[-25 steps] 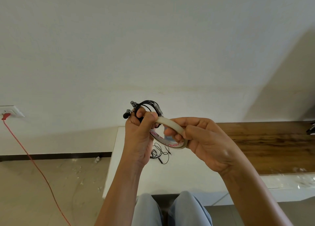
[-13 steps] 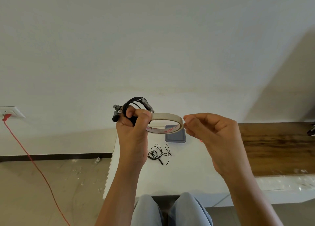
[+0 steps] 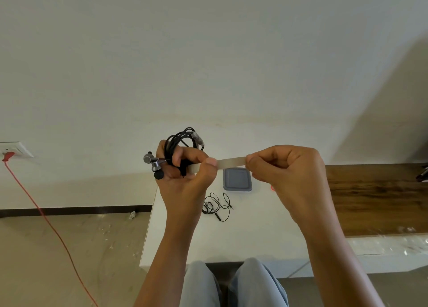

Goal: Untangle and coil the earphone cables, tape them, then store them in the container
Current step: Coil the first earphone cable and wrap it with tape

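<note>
My left hand [image 3: 183, 179] is raised above the table and grips a coiled black earphone cable [image 3: 183, 140]. Its metal earbuds [image 3: 154, 164] stick out to the left. A beige band of tape [image 3: 231, 162] stretches between my hands. My left thumb presses one end of it, and my right hand [image 3: 287, 172] pinches the other end. The rest of the tape is hidden inside my right fist. A second black earphone [image 3: 217, 207] lies loosely tangled on the white table [image 3: 254, 237]. Just behind it sits a grey-blue square container [image 3: 237, 179].
A brown wooden surface [image 3: 375, 197] adjoins the white table on the right, with a dark object [image 3: 422, 175] at its far edge. A red cable [image 3: 46, 218] runs from a wall socket [image 3: 16, 149] across the floor on the left. My knees [image 3: 231, 283] are below the table edge.
My hands have moved apart and to the right. The tape, seen before as a ring between them, now shows as a flat band stretched from left thumb to right fingers.
</note>
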